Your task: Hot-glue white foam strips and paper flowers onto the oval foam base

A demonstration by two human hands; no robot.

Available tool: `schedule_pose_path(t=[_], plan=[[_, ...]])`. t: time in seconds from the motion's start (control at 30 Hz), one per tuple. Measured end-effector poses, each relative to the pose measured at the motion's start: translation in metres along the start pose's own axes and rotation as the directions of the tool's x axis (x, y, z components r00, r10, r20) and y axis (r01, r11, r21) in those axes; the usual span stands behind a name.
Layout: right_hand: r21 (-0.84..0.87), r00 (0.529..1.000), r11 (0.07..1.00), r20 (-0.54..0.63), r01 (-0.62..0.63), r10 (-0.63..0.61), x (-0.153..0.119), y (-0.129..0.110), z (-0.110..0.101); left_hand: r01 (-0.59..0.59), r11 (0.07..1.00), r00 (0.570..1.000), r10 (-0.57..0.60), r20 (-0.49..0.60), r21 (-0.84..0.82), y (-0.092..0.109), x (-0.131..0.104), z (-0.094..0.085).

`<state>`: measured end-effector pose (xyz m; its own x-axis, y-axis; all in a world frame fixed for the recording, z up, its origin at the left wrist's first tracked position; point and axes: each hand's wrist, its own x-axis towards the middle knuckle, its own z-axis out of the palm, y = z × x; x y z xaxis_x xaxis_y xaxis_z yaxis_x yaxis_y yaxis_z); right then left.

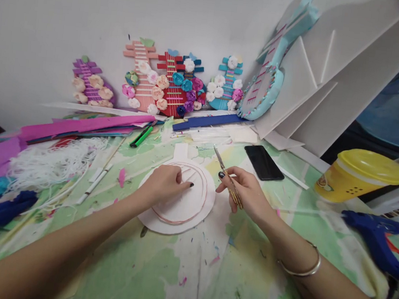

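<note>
A white guitar-shaped cutout [173,226] lies flat before me, its round body marked with a ring of reddish line and its short neck pointing away. My left hand [167,184] rests on the round body, fingers curled in and thumb stretched to the right. What its fingers hold, if anything, is hidden. Thin pale strips [189,172] lie on the cutout just beyond that hand. To the right of the cutout, my right hand [243,190] is closed around gold-handled scissors [221,160], their blades pointing up and away.
Decorated paper guitars [175,87] lean on the wall. White string [55,163] and a green cutter [142,135] lie left. On the right are a black phone [264,162], a yellow lidded cup [356,178] and a blue glue gun [378,239]. White boards [320,81] stand behind.
</note>
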<state>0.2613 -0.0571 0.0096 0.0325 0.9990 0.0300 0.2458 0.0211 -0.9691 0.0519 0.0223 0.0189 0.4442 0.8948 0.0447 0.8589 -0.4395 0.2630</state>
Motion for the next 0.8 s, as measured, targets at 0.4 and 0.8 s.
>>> schedule_pose_path(t=[0.4, 0.8], plan=[[0.013, 1.0, 1.0, 0.001, -0.01, 0.01, 0.0, 0.0, 0.0, 0.037, 0.995, 0.999, -0.041, 0.036, 0.091, -0.001, 0.003, 0.003], [0.007, 1.0, 1.0, 0.001, -0.004, 0.004, 0.001, 0.0, 0.0, 0.07, 0.99, 0.997, -0.065, 0.043, -0.119, 0.004, -0.007, -0.013]])
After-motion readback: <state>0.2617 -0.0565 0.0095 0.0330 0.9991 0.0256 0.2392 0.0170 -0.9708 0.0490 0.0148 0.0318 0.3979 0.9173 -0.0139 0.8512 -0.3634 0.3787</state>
